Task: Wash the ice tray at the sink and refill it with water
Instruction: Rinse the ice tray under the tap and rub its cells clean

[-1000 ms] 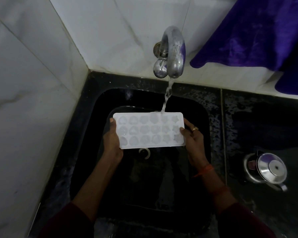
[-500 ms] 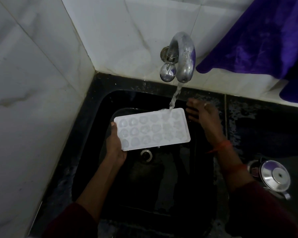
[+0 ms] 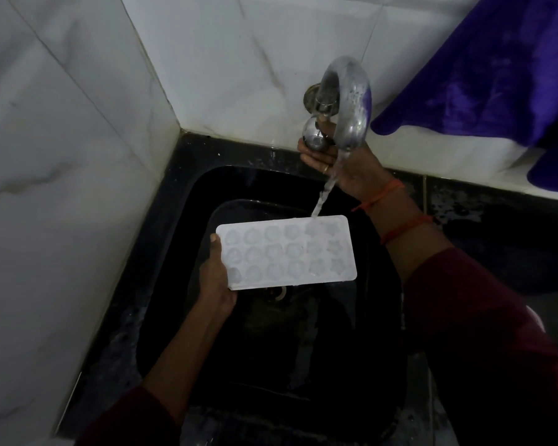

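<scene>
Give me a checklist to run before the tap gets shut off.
1. Left hand grips the tray at its left end: ok.
2. Tray is over the sink: ok.
3. Right hand is on the tap knob: ok.
4. Stream lands on the tray: ok, at its far right edge.
5. All cavities are full: cannot tell; too dim to read water levels.
6. Tray is level: not ok, its right end looks slightly lower, so water may spill.
</scene>
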The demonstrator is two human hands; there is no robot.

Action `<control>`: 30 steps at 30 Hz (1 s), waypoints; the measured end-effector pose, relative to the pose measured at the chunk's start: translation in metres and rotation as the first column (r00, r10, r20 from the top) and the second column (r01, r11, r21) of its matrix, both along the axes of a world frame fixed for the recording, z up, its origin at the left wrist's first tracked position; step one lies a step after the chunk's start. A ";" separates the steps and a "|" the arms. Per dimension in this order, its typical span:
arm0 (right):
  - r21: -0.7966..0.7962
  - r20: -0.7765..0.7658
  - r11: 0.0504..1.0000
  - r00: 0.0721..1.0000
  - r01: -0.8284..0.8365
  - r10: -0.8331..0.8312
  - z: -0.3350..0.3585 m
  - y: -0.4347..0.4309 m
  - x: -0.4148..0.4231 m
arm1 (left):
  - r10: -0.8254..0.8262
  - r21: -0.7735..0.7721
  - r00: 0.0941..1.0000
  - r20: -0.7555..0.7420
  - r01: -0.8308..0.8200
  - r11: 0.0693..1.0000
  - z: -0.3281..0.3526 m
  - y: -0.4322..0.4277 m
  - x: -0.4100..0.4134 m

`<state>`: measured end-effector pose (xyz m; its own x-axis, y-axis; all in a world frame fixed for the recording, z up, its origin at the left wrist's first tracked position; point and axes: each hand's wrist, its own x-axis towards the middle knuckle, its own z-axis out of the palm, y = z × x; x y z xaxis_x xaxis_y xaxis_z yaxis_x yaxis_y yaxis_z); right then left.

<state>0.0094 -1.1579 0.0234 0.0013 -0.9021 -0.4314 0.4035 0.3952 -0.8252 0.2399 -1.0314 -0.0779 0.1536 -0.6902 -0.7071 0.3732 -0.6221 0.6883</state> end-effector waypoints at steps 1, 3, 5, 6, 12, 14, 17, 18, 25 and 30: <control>0.000 -0.005 1.000 1.000 0.011 -0.011 -0.002 -0.001 0.000 | 0.011 0.007 1.000 -0.002 -0.011 1.000 0.001 0.000 0.001; -0.013 -0.006 0.999 0.999 0.039 -0.039 -0.008 -0.002 0.000 | 0.021 0.015 1.000 -0.016 -0.021 1.000 0.001 0.002 0.002; -0.055 0.024 0.997 0.999 0.048 -0.047 -0.009 -0.001 0.000 | 0.021 0.005 1.000 -0.017 -0.021 1.000 0.000 0.003 0.004; -0.075 0.045 0.996 0.998 0.038 -0.035 -0.010 -0.001 0.000 | 0.015 -0.001 1.000 -0.018 -0.015 1.000 0.001 0.003 0.004; -0.037 0.388 0.991 0.916 0.125 -0.101 -0.024 0.001 0.001 | -0.002 0.015 0.999 -0.035 0.003 1.000 0.003 0.004 0.004; -0.027 0.431 0.991 0.896 0.132 -0.108 -0.026 0.000 0.001 | -0.014 0.018 1.000 -0.016 0.014 1.000 0.003 0.004 0.004; -0.031 0.262 0.996 0.963 0.079 -0.068 -0.027 0.001 0.001 | -0.014 0.023 1.000 -0.004 0.014 1.000 0.000 0.004 0.005; -0.027 0.132 0.998 0.990 0.052 -0.048 -0.028 0.003 0.002 | -0.030 0.029 0.999 0.012 0.030 0.999 -0.002 0.003 0.006; -0.199 -0.599 0.977 0.799 -0.081 -0.056 -0.051 0.068 -0.005 | -0.072 0.008 0.997 -0.041 0.072 0.997 0.005 0.007 0.008; -0.307 -0.897 0.909 0.405 -0.281 -0.177 -0.071 0.135 -0.020 | 0.022 0.054 1.000 -0.015 -0.021 0.998 0.006 0.011 0.016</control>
